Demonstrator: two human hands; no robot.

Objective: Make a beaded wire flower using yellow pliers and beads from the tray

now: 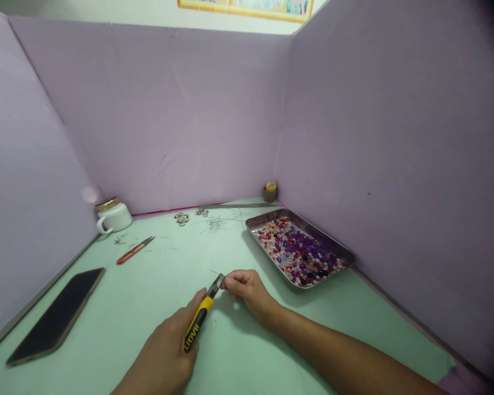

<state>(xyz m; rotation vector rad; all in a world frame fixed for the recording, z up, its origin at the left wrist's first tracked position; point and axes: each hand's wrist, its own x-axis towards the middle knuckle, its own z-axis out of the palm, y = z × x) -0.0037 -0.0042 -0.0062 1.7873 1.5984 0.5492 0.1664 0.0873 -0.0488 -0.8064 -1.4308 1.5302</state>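
My left hand (170, 337) is wrapped round a pair of pliers (200, 318) with yellow and black handles. The jaws of the pliers point away from me, up and to the right, and appear closed on a thin wire (214, 271) that sticks out to the left. Right at the jaw tips, the thumb and fingers of my right hand (247, 291) are pinched together. What they hold is mostly hidden, and too small to name.
To the right lies a metal tray (258, 241) of mixed beads. Orange thread snips (135, 251), a dark phone (57, 315) and a lidded white mug (117, 218) are at the left. Beaded pieces (181, 219), loose wires (216, 223) and a small pot (270, 193) stand along the back.
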